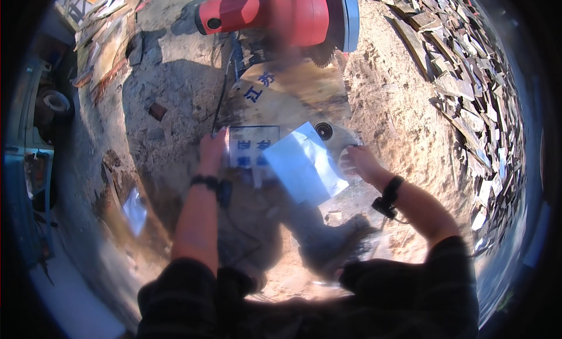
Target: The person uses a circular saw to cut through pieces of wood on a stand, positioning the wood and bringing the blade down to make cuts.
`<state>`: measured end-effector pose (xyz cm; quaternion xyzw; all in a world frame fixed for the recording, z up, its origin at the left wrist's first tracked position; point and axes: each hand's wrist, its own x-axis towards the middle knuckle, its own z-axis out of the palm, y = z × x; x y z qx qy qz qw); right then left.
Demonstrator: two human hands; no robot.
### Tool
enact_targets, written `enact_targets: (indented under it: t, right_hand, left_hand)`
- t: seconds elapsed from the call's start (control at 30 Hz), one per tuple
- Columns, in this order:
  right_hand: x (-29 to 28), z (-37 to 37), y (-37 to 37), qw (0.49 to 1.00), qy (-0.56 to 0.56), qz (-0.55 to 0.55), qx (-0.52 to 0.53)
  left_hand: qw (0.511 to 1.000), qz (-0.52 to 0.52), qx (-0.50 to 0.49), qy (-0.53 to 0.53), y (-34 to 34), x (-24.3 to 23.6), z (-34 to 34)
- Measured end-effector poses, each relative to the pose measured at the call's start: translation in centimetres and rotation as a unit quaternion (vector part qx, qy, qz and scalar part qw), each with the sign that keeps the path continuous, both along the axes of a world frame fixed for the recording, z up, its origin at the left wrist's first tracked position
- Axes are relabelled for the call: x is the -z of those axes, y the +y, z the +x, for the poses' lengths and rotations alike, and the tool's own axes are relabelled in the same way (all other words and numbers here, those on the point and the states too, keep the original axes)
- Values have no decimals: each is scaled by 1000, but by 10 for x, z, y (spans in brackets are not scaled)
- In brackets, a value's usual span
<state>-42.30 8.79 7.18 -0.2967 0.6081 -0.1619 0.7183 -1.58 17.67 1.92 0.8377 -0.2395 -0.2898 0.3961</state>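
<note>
A pale wooden board with blue printed characters lies in front of me, under a red circular saw whose toothed blade shows at its far edge. My left hand has its fingers around the board's left edge, beside a blue printed frame. Curled fingers of my right hand are at the board's right edge; motion blur softens the exact contact. Between the hands a creased, light bluish-white sheet lies at an angle over the board. A round black disc-like piece with a centre hole sits just beyond it.
Scrap wood pieces are heaped along the right side, with more boards at the upper left. Sawdust covers the ground. A dark cable runs down from the saw. A bluish wheeled vehicle or cart stands far left.
</note>
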Motion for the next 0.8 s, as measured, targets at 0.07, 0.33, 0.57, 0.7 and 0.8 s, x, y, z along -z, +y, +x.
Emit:
enact_targets:
  t: [0.07,0.33,0.57,0.7,0.8]
  right_hand:
    - [3,-3,-6,999,-21,-33,18]
    - [7,-2,-33,999,20,-35,7]
    - [12,-2,-34,997,42,-60,3]
    - [14,-2,-34,997,36,-68,-10]
    - [11,-2,-35,997,45,-65,-5]
  left_hand:
    - [1000,6,-12,8,-5,-9,-10]
    - [994,-11,10,104,-15,-20,-22]
    - [991,-98,-47,78,-21,-7,-26]
    - [995,-22,-2,98,-22,-12,-19]
    - [995,-12,9,97,-23,-13,-18]
